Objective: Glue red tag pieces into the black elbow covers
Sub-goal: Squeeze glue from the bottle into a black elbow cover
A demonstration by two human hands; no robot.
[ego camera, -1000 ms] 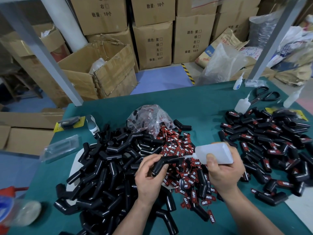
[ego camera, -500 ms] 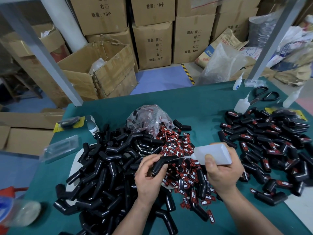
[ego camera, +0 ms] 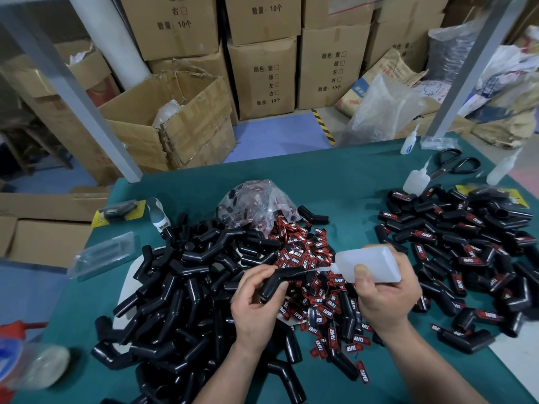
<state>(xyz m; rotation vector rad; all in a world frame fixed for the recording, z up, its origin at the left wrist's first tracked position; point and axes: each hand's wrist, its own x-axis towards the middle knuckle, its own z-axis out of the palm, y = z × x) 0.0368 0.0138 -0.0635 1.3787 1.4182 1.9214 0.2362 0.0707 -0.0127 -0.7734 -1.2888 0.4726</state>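
My left hand [ego camera: 255, 301] grips one black elbow cover [ego camera: 284, 278] above the table centre. A white glue bottle [ego camera: 370, 265] lies sideways in my right hand [ego camera: 385, 290], and its thin nozzle touches the upper side of that cover. Under my hands lies a heap of red tag pieces [ego camera: 312, 258] printed TAPER. To the left sits a big pile of plain black elbow covers [ego camera: 180, 290]. On the right lies a pile of covers with red tags [ego camera: 472, 252] on them.
A clear bag of tags [ego camera: 253, 202] stands behind the red heap on the green table [ego camera: 335, 176]. Spare glue bottles [ego camera: 415, 180], black scissors [ego camera: 455, 164] and a yellow card are at the back right. A clear packet [ego camera: 102, 255] and a utility knife [ego camera: 159, 217] lie left.
The glue bottle and my right hand have drifted slightly left and down along the cover. My left hand keeps holding the cover in the same place.
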